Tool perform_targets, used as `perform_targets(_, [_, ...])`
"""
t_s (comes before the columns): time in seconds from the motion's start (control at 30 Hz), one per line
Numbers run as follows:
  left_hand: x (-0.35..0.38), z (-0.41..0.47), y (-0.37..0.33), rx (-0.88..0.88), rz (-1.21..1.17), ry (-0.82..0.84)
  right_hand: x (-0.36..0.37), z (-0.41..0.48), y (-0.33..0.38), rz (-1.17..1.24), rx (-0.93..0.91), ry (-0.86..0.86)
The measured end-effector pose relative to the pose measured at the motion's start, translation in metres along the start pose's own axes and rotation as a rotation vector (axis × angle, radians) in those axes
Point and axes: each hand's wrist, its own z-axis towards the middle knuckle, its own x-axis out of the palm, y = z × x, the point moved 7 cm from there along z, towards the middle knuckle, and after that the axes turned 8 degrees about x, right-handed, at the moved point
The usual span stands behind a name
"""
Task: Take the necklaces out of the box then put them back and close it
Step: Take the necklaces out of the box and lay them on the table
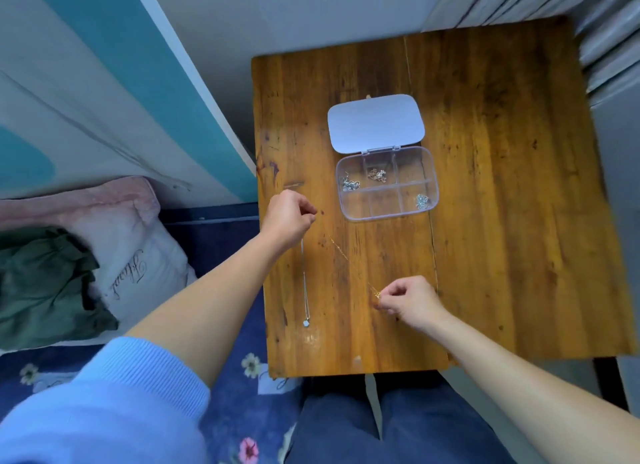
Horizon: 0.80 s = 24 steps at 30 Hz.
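Two hands pinch the gold necklace [346, 257], stretched across lower centre: left hand [292, 217] at one end, right hand [410, 301] at the pendant end. Judged light, limp, fragile, tangle-prone; hold by its ends. Open box [388, 217] lies above.
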Motion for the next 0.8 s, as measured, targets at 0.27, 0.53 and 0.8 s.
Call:
perform_targets(0.27, [0.037,0.014,0.003,0.024,0.044,0.038,0.055,-0.001,-0.024,-0.01,0.005,-0.026])
perform_targets(0.53, [0.057,0.022,0.009,0.075,0.131,0.081,0.083,0.005,-0.029,-0.083,0.063,-0.026])
perform_targets(0.8, [0.052,0.033,0.017,0.025,0.174,0.026,0.08,0.009,-0.023,-0.239,0.068,0.014])
